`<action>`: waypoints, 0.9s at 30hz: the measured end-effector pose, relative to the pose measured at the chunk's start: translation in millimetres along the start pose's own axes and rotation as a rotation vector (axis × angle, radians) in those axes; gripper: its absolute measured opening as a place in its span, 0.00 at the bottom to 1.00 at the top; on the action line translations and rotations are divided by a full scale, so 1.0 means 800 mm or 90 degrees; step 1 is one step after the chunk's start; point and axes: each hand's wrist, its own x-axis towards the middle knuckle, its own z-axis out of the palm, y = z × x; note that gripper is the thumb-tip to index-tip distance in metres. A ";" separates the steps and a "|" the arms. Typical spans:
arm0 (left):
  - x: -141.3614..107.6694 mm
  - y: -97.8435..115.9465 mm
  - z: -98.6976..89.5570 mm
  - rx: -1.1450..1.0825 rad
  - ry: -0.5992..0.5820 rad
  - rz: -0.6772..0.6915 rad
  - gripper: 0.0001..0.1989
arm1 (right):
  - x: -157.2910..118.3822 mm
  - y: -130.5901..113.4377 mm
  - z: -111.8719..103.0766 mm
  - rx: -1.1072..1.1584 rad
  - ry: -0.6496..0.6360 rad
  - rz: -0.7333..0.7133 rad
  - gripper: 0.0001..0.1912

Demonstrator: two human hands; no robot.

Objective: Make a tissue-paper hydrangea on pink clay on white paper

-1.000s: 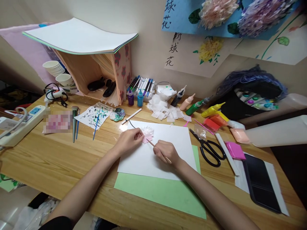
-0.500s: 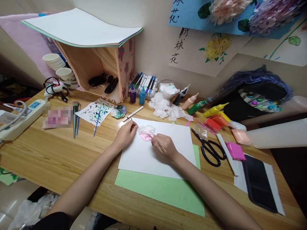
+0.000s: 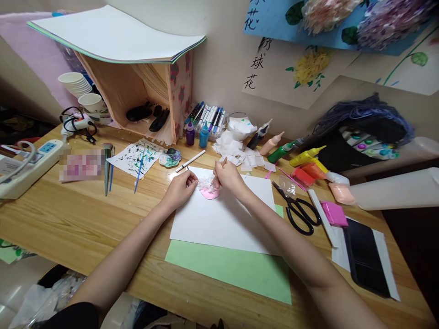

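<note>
A round pink base [image 3: 210, 193] lies on a white sheet of paper [image 3: 219, 224], its upper part covered with ruffled white tissue petals [image 3: 205, 183]. My right hand [image 3: 227, 176] is closed around a thin wooden stick [image 3: 224, 161], whose upper end shows above the fist. The stick's lower end meets the right side of the petals, partly hidden by my fingers. At the left edge of the petals, my left hand [image 3: 181, 188] has its fingers curled with thumb and forefinger together. Whatever it may pinch there is too small to make out.
Green paper [image 3: 226, 269] lies under the white sheet. Cut tissue squares [image 3: 233, 148] and paint bottles [image 3: 272, 144] stand beyond it. Black-handled scissors [image 3: 302, 212] and pink clay [image 3: 333, 214] are on the right. Paintbrushes [image 3: 107, 169] and a power strip [image 3: 34, 169] are on the left.
My right hand has moved up and slightly left, turning the stick more upright with its end now above the fist. My left hand stays almost where it was.
</note>
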 end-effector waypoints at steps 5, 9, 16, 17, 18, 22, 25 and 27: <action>-0.001 0.001 -0.001 0.001 -0.001 -0.003 0.04 | -0.038 0.013 -0.015 0.013 -0.057 -0.114 0.28; -0.002 0.001 -0.001 -0.008 -0.004 -0.004 0.04 | -0.090 0.055 -0.032 0.011 0.025 -0.252 0.28; -0.003 0.001 -0.001 -0.001 -0.004 -0.021 0.04 | -0.107 0.102 -0.047 0.279 0.104 -0.109 0.27; -0.003 0.001 0.000 0.002 -0.003 -0.021 0.04 | -0.106 0.101 -0.045 0.286 0.084 -0.112 0.27; -0.003 0.001 0.000 0.004 -0.002 -0.022 0.04 | -0.105 0.099 -0.043 0.282 0.064 -0.119 0.27; -0.003 0.000 0.001 0.004 0.002 -0.028 0.04 | -0.103 0.086 -0.029 0.145 -0.007 -0.221 0.27; -0.003 -0.001 0.001 -0.001 0.005 -0.028 0.05 | -0.096 0.077 -0.020 0.019 -0.015 -0.349 0.26; -0.003 -0.001 0.002 -0.004 0.008 -0.024 0.04 | -0.091 0.074 -0.015 -0.029 -0.011 -0.410 0.24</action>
